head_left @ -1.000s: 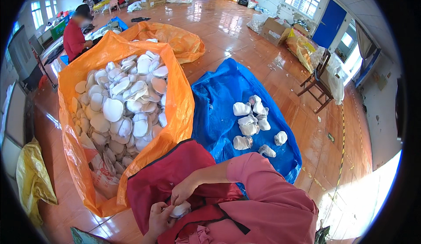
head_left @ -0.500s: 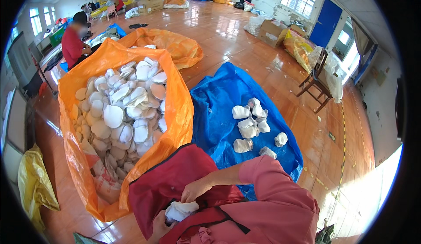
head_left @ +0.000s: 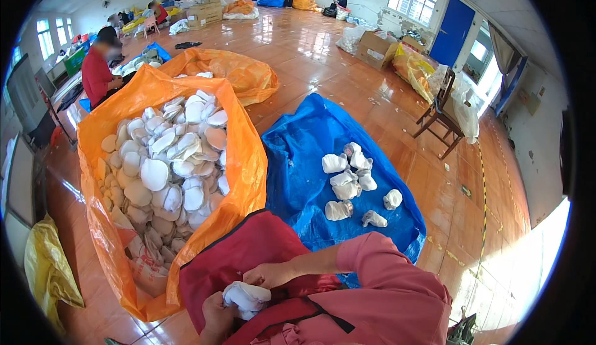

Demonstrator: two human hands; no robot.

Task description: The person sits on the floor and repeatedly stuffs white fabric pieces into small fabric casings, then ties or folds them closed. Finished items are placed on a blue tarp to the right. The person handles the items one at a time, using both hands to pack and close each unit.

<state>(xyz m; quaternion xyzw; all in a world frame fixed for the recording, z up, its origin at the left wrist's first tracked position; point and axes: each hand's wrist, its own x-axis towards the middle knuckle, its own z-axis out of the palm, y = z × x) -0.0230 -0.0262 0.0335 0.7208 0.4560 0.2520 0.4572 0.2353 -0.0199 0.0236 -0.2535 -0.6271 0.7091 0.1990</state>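
Over my lap, on a dark red apron (head_left: pixel 226 252), lies a small white cloth bundle (head_left: pixel 247 298) with folded, layered edges. My left hand (head_left: pixel 218 315) grips it from the lower left, its fingers partly hidden behind the cloth. At its upper edge my right hand (head_left: pixel 268 275) is closed, with bent fingers holding the cloth. To the left stands a wide orange sack (head_left: pixel 248 190) full of rounded white and cream cloth pads (head_left: pixel 155 170). Several similar white bundles (head_left: pixel 346 187) sit on a blue sheet (head_left: pixel 298 159) to the right.
A wooden chair (head_left: pixel 442 115) with a plastic bag on it stands right, near cardboard boxes (head_left: pixel 375 50). Another orange sack (head_left: pixel 248 75) lies behind the full one. A person in red (head_left: pixel 99 75) sits at far left; a yellow sack (head_left: pixel 49 270) lies left.
My right hand has shifted from above the bundle to lie along its upper edge, fingers now pointing left. The bundle is tilted differently in my left hand. The whole view has shifted slightly.
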